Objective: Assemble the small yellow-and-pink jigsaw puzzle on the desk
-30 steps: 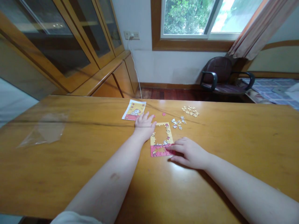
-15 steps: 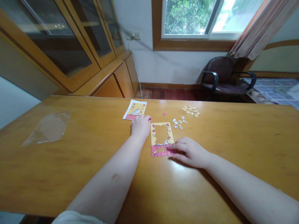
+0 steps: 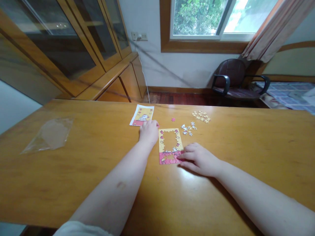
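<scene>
The puzzle lies flat on the worktop, open at its centre. Right hand: fingers extended, unclenched, resting on its lower right edge; sideways pressure could separate pieces. Left hand: fingers curled at a pink piece, grip indeterminable; a loose pinch could drop it.

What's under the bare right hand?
The bare right hand overlaps the pink lower-right part of the flat, rectangular yellow-and-pink jigsaw puzzle; glossy brown wooden tabletop shows around it. Whatever the hand covers, including that bit of puzzle, can't be seen.
</scene>
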The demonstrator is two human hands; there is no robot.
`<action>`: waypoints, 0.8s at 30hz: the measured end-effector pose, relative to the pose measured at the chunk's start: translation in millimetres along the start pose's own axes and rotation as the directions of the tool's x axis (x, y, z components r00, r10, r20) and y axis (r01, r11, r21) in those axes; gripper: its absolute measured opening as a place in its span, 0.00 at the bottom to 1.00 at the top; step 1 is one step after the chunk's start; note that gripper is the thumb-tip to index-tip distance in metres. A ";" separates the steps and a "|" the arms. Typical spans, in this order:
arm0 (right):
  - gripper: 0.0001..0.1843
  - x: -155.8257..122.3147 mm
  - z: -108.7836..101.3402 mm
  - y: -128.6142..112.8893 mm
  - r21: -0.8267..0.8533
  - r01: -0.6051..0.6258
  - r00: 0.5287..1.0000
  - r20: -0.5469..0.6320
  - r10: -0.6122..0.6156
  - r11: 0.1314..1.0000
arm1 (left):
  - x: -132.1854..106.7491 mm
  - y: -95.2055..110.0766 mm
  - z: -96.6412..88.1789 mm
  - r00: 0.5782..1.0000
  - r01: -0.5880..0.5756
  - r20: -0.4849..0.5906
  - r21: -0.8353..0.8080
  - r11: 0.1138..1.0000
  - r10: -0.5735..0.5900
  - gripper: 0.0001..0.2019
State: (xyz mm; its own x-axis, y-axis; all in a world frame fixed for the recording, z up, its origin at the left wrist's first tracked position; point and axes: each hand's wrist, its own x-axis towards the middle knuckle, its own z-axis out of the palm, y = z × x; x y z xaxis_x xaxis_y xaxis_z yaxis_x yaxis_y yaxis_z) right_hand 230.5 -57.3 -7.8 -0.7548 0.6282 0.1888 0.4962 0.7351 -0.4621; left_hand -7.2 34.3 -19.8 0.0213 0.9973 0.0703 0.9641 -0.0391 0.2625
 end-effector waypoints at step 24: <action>0.12 1.2 -3.3 -1.7 0.019 0.110 0.967 -0.234 -0.103 0.994 | -2.3 5.0 -4.3 0.997 0.072 -0.018 -0.039 0.997 -0.072 0.09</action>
State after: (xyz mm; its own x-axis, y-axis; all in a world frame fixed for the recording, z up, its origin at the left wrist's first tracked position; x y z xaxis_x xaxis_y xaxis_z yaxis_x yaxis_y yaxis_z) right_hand 230.2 -56.9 -3.9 -0.6805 0.5913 0.4328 0.4015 0.7949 -0.4549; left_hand -3.6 31.5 -14.6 -0.0533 0.9962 0.0686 0.9522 0.0300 0.3041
